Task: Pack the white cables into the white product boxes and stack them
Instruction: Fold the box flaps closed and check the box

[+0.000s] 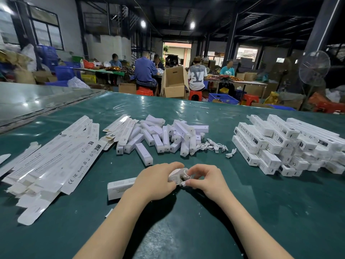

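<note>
flattened carton [82, 165]: CE, FC, RoHS | seated person's T-shirt [197, 76]: LV

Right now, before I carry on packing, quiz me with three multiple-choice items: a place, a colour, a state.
1. Where is the pile of closed boxes? A. far left B. far right C. on the floor
2. What colour is the table cover? A. green B. red C. yellow
3. What is the right hand doing? A. lying flat B. pointing away C. pinching a cable at the end of the box the left hand holds

1 B: the pile sits at the right edge. 2 A: the cover is dark green. 3 C: it nips the cable at the box's end.
</note>
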